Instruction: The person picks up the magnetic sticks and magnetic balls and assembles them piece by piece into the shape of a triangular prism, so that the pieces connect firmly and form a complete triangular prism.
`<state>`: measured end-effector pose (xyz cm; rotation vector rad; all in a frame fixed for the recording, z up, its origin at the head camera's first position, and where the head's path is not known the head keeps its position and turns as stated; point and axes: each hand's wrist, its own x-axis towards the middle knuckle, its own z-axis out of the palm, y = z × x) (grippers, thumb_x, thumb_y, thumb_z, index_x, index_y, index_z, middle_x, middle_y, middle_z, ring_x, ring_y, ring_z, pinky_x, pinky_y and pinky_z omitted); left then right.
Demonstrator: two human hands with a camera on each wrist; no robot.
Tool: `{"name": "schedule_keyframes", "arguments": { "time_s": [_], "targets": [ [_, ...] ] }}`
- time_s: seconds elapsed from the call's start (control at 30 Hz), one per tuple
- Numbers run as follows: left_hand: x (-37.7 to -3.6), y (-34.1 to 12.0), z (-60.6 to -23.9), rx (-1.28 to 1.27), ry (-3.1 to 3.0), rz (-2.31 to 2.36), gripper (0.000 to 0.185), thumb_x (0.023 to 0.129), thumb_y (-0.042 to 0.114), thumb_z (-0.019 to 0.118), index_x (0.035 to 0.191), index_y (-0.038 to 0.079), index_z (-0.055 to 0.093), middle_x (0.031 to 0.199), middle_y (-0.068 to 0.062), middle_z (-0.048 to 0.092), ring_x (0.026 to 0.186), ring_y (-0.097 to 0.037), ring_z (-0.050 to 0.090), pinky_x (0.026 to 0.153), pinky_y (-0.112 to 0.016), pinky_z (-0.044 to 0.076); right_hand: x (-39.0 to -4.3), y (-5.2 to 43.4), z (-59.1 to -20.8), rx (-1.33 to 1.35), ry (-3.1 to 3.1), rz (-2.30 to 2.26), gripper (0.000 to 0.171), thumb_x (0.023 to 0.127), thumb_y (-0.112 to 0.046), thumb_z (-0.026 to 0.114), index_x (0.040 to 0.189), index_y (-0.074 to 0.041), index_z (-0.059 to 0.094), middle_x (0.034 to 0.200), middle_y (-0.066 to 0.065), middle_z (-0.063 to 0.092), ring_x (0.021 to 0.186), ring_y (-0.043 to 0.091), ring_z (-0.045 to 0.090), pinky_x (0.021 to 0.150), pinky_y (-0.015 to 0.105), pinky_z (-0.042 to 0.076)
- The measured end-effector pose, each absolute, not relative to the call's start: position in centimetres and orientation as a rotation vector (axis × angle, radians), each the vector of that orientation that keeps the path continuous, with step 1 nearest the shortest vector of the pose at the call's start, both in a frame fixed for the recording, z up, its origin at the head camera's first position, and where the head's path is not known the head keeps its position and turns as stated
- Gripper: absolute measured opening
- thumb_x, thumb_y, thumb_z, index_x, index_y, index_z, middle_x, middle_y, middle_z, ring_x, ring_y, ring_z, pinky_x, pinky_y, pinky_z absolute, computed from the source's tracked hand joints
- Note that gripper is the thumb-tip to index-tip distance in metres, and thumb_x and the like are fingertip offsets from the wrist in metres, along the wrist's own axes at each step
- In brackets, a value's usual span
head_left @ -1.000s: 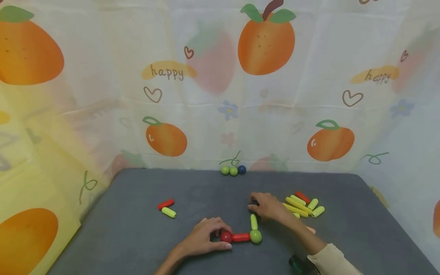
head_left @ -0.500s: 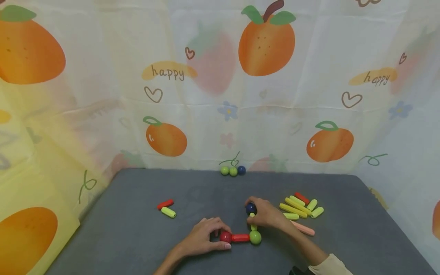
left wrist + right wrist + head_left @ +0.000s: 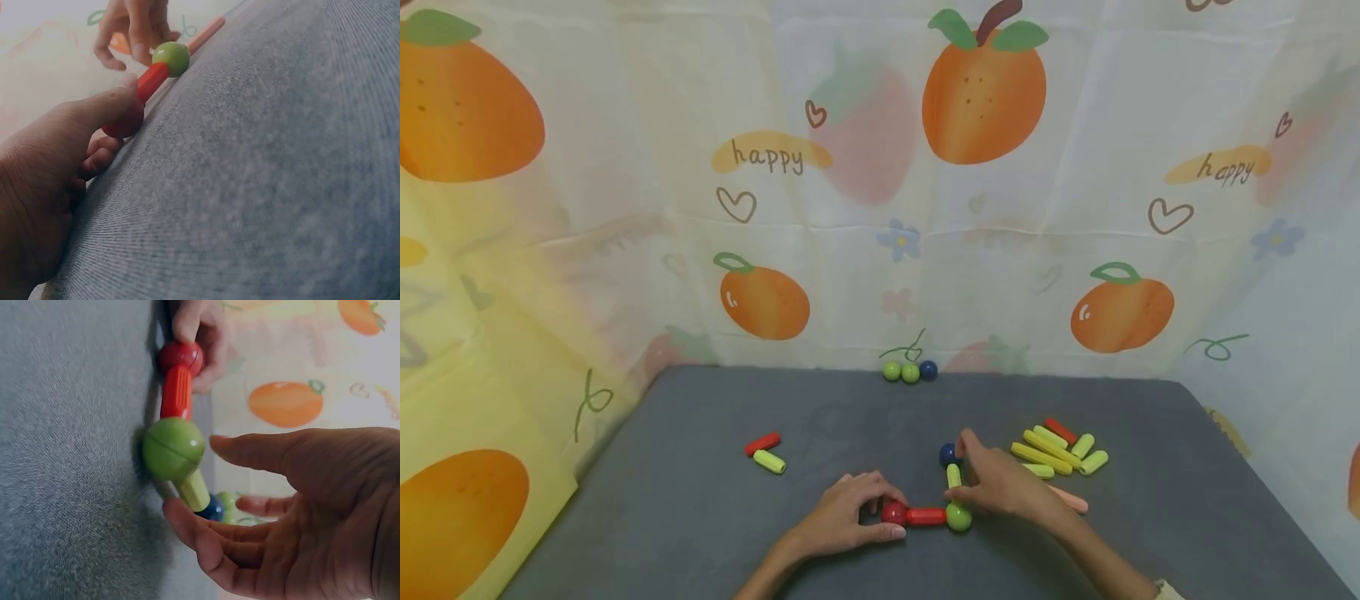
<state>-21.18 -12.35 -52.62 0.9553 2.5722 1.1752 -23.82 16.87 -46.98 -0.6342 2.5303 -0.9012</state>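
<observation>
In the head view my left hand [image 3: 853, 512] holds a red ball [image 3: 894, 512] between thumb and fingers. A red rod [image 3: 927, 517] joins that ball to a green ball [image 3: 958, 517]. From the green ball a yellow-green rod [image 3: 953, 477] runs back to a dark blue ball [image 3: 948, 454], making an L shape on the table. My right hand [image 3: 1000, 479] is just right of this rod, its thumb by the green ball and its fingers by the blue one. The right wrist view shows the right hand [image 3: 294, 512] with thumb and fingers spread apart, gripping nothing.
Several yellow, yellow-green and red rods [image 3: 1048, 450] lie in a pile on the right, with a pink rod [image 3: 1067, 498] in front. A red rod [image 3: 763, 443] and a yellow-green rod [image 3: 769, 462] lie left. Two green balls [image 3: 901, 372] and a blue ball [image 3: 928, 370] sit at the grey table's far edge.
My right hand brought the dark blue ball to the free end of the yellow-green rod, then let go and shifted right and toward me. The left hand stayed on the red ball.
</observation>
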Motion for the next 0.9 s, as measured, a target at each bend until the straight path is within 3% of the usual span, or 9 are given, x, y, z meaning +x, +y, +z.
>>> {"name": "schedule_keyframes", "arguments": {
  "time_s": [0.13,0.27,0.5,0.63,0.7,0.8,0.9],
  "targets": [
    [-21.1,-12.4,-52.6,0.953,2.586,1.180,0.030,0.095,0.050,0.073,0.121,0.035,0.073,0.097,0.015,0.058,0.081,0.005,0.047,0.077,-0.021,0.034,-25.1,18.5,-51.4,-0.863,2.466,-0.790,0.045,0.089,-0.052,0.080,0.116,-0.030,0.051,0.071,-0.012,0.057,0.058,0.004,0.050,0.052,0.026,0.040],
    [-21.4,-12.8,-52.4,0.955,2.513,1.205,0.035,0.094,0.047,0.076,0.126,0.033,0.071,0.099,0.012,0.058,0.084,0.003,0.048,0.078,-0.022,0.036,-25.8,18.7,-54.1,-0.903,2.474,-0.724,0.040,0.086,-0.048,0.085,0.112,-0.042,0.056,0.074,-0.016,0.057,0.062,0.001,0.050,0.054,0.023,0.041],
    [-22.5,-16.8,-48.9,0.958,2.629,1.091,0.042,0.094,0.038,0.078,0.131,0.019,0.070,0.112,-0.001,0.066,0.096,-0.011,0.061,0.086,-0.028,0.051,-26.0,18.2,-54.7,-0.869,2.503,-0.690,0.037,0.086,-0.040,0.086,0.111,-0.043,0.058,0.078,-0.014,0.059,0.067,0.005,0.051,0.059,0.026,0.040],
    [-22.4,-20.1,-46.5,0.837,3.014,0.767,0.032,0.093,0.010,0.079,0.124,0.012,0.072,0.117,-0.005,0.068,0.106,-0.026,0.064,0.085,-0.044,0.050,-26.1,17.9,-54.5,-0.856,2.482,-0.677,0.035,0.086,-0.046,0.084,0.110,-0.044,0.059,0.080,-0.017,0.060,0.067,0.003,0.053,0.059,0.026,0.044],
    [-22.2,-21.3,-46.0,0.767,3.079,0.582,0.036,0.089,-0.006,0.076,0.122,0.010,0.073,0.117,-0.007,0.068,0.108,-0.031,0.066,0.085,-0.049,0.052,-25.9,17.8,-54.1,-0.870,2.483,-0.677,0.034,0.087,-0.048,0.083,0.111,-0.042,0.059,0.081,-0.017,0.059,0.067,0.002,0.053,0.059,0.025,0.044],
    [-22.1,-22.0,-46.4,0.728,3.087,0.421,0.045,0.079,-0.023,0.073,0.114,0.005,0.074,0.110,-0.008,0.069,0.103,-0.032,0.067,0.085,-0.049,0.055,-25.1,17.6,-52.8,-0.878,2.495,-0.689,0.032,0.089,-0.046,0.082,0.112,-0.037,0.061,0.080,-0.015,0.058,0.066,0.003,0.050,0.059,0.026,0.042],
    [-22.3,-21.8,-47.4,0.825,3.119,0.412,0.041,0.073,-0.024,0.076,0.105,0.003,0.074,0.099,-0.008,0.069,0.095,-0.029,0.069,0.082,-0.042,0.057,-24.3,17.4,-51.6,-0.873,2.508,-0.702,0.031,0.089,-0.040,0.084,0.110,-0.032,0.062,0.079,-0.013,0.055,0.066,0.005,0.047,0.059,0.028,0.040]
  ]
}}
